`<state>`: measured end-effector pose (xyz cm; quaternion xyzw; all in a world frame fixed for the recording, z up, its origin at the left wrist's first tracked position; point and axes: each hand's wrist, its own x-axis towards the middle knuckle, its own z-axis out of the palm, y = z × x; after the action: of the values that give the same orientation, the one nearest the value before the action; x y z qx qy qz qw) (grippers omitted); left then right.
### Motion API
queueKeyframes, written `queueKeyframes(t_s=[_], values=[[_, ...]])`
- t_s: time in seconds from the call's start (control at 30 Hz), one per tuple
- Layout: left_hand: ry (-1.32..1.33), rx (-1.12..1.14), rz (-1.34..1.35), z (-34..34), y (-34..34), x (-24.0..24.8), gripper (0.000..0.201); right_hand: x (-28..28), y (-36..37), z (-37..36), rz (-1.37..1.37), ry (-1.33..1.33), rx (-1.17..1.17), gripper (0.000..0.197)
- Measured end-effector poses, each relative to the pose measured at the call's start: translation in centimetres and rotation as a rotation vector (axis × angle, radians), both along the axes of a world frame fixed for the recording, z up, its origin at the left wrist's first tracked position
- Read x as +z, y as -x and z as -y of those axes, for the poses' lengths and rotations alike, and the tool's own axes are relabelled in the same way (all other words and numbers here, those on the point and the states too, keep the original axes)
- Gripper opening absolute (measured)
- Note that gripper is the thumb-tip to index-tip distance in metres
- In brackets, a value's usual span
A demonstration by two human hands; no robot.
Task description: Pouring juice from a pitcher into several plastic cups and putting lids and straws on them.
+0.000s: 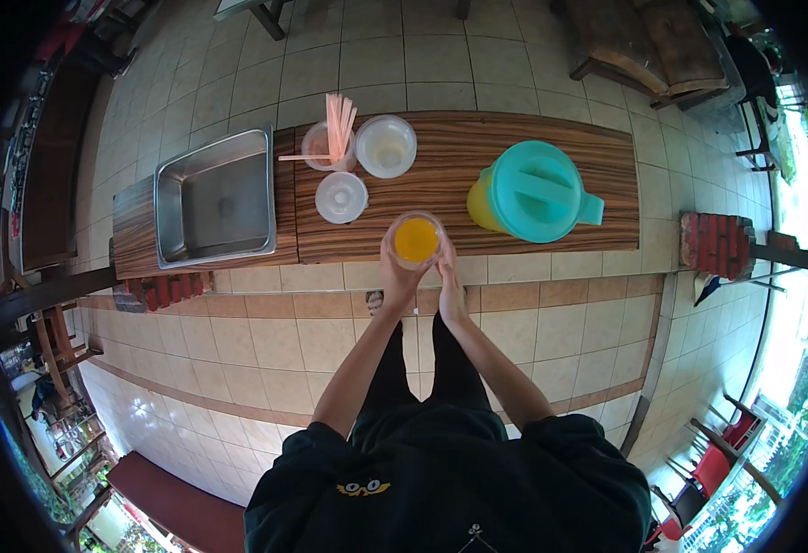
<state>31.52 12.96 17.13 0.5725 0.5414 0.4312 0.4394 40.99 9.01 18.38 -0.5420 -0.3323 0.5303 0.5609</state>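
A clear plastic cup (417, 241) of orange-yellow drink is at the front edge of the wooden counter, between my two hands. My left hand (398, 276) wraps its left side. My right hand (450, 269) closes on its right side, fingers along the wall. Just beyond, to the left, lies a round translucent plastic lid (341, 197), perhaps one of a stack. Behind it are pink straws (338, 129) in a clear plastic cup and a round whitish plastic container (386, 147). To the right stands a pitcher (535, 192) with a turquoise lid and yellow liquid inside.
A deep rectangular steel pan (216, 198) sits at the left end of the wood-grain counter (441, 184). Brick supports (713, 246) show at both sides. Tiled floor surrounds the counter, with a brown bench (175, 488) behind left and red chairs (713, 468) behind right.
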Motion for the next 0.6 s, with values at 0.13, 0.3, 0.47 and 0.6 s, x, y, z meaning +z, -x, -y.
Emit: queueKeyframes(t_s=[0.13, 0.3, 0.47, 0.6], values=[[-0.11, -0.037, -0.103, -1.4, 0.4, -0.9, 0.072, -0.2, 0.8, -0.9, -0.024, 0.023, 0.022, 0.059], [-0.072, -0.031, -0.072, -2.7, 0.3, -1.2, 0.073, -1.3, 1.0, -2.5, -0.02, 0.016, -0.002, 0.057], [-0.026, -0.095, 0.006, -3.3, 1.2, -1.7, 0.074, -2.1, 1.6, -3.1, -0.085, 0.066, -0.067, 0.051], [-0.1, -0.182, -0.082, -3.7, 1.8, -1.8, 0.075, -2.1, 2.4, -3.3, -0.055, -0.102, -0.089, 0.054]])
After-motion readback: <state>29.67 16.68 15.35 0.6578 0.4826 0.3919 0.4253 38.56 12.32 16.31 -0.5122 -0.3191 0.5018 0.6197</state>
